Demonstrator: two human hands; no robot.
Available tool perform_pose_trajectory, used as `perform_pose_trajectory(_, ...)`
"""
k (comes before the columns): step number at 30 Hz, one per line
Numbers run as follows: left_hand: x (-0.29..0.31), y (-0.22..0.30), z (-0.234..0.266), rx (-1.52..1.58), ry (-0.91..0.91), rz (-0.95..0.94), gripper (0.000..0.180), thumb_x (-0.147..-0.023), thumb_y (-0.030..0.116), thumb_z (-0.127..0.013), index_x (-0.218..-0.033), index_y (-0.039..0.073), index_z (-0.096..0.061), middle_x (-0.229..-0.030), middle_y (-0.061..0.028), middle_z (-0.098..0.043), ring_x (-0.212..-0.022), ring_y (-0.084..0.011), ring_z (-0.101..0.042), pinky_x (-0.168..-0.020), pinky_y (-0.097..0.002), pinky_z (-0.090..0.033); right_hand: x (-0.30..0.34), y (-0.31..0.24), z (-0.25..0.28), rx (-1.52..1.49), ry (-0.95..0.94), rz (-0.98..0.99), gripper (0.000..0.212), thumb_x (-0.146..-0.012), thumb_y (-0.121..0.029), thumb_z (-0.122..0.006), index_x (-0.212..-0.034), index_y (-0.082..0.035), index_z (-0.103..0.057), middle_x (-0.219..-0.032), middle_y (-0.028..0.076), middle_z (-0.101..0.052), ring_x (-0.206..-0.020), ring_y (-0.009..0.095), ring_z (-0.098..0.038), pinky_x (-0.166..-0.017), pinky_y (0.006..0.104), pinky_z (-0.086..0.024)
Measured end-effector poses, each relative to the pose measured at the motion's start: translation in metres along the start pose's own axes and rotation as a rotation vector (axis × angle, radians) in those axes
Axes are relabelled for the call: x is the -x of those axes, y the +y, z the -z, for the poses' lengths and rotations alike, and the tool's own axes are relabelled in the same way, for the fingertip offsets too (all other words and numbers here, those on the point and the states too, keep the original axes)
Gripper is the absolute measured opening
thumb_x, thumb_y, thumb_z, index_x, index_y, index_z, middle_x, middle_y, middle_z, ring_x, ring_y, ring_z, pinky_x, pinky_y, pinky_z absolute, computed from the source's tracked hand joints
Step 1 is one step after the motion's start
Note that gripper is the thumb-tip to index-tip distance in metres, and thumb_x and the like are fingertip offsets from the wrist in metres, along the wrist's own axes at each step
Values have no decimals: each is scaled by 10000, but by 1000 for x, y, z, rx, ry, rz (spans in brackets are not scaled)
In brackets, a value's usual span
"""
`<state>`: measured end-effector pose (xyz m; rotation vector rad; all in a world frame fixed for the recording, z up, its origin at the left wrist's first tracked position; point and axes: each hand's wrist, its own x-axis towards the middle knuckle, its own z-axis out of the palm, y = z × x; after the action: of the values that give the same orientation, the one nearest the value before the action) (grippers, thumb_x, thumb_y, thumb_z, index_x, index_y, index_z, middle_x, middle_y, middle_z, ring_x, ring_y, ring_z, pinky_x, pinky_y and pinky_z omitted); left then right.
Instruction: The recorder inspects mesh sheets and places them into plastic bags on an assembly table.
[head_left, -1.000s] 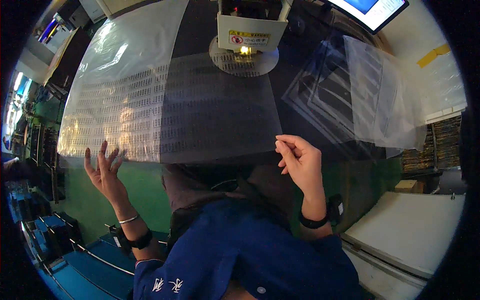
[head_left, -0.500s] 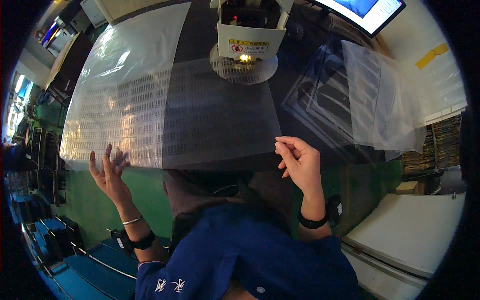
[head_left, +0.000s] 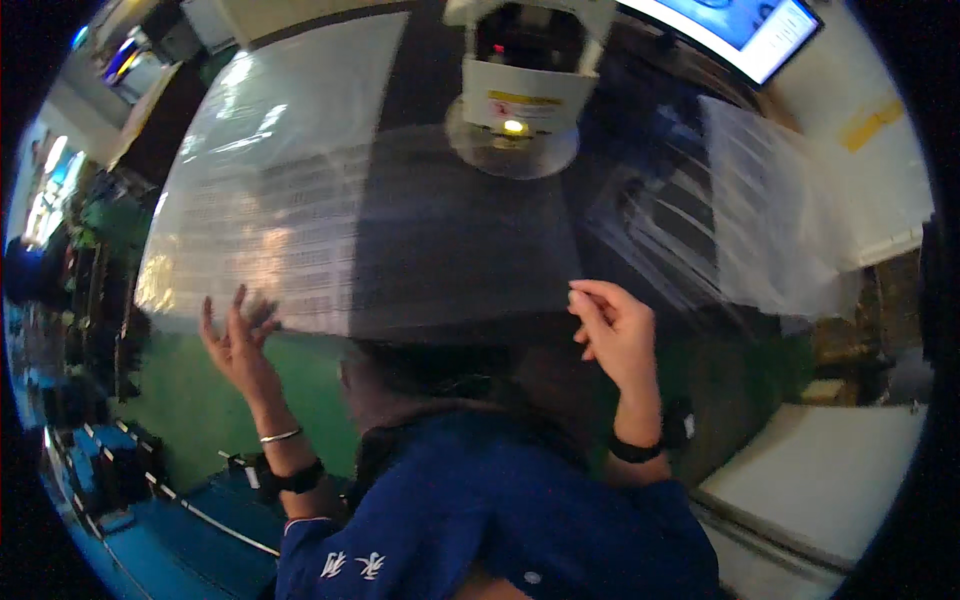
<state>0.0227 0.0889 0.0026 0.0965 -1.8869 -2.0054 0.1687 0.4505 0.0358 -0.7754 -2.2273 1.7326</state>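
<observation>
A large translucent film sheet [head_left: 465, 235] with rows of small dark marks lies across the dark table. Its left part overlaps a pale, glossy plastic sheet [head_left: 290, 110]. My right hand [head_left: 622, 335] has thumb and index finger pinched together at the film's near right corner. At the near left edge, my left hand [head_left: 240, 350] has its fingers spread; some fingertips look dim, as if behind the film. A white machine head [head_left: 530, 85] with a small lit lamp stands over a round plate [head_left: 545, 155], at the film's far edge. Blur softens the marks.
To the right lie clear sheets with dark strips [head_left: 680, 205] and a translucent plastic sheet [head_left: 765, 210]. A monitor [head_left: 745, 35] stands at the far right. Near me are a white cabinet top [head_left: 810, 460] on the right and blue shelves [head_left: 190, 540] on the left.
The whole view has shifted, so the scene sits further right and slightly lower, and is blurrier. Both hands keep about the same pose and place against the film.
</observation>
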Motion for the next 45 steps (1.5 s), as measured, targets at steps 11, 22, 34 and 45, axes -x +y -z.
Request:
perform_pose_trajectory(11,-1,-6,-11,158,2,56,542,-928,171,-504,-1358,47,-200,-1118,-222,-573,-771,-247,-658,-578,-282,-547,1,13,10,120,44,-20,210,-880,-129,-577,-1072,-52,-614,-758,49,-590,-496,65,-505,-349,192,-387)
perform_pose_trajectory(22,-7,-11,2,205,-20,114,517,-933,131,-469,-1355,45,-183,-1096,-219,-593,-749,-237,-662,-593,-285,-555,6,4,-2,50,74,25,466,-908,-202,-546,-1330,-77,-394,-836,91,-616,-556,101,-561,-404,196,-435)
perform_pose_trajectory(34,23,4,78,230,-58,178,431,-917,167,-528,-1300,35,-380,-1008,-200,-630,-670,-186,-660,-574,-270,-547,36,-15,-35,-266,-401,-186,441,-922,-116,-468,-1338,-76,-325,-969,196,-616,-706,230,-657,-575,306,-569)
perform_pose_trajectory(45,24,6,80,252,12,108,474,-898,153,-554,-1318,45,-360,-1023,-191,-633,-679,-185,-659,-566,-247,-527,42,-10,-29,-283,-296,104,369,-921,-70,-478,-1269,8,-383,-972,244,-629,-743,263,-670,-627,330,-566)
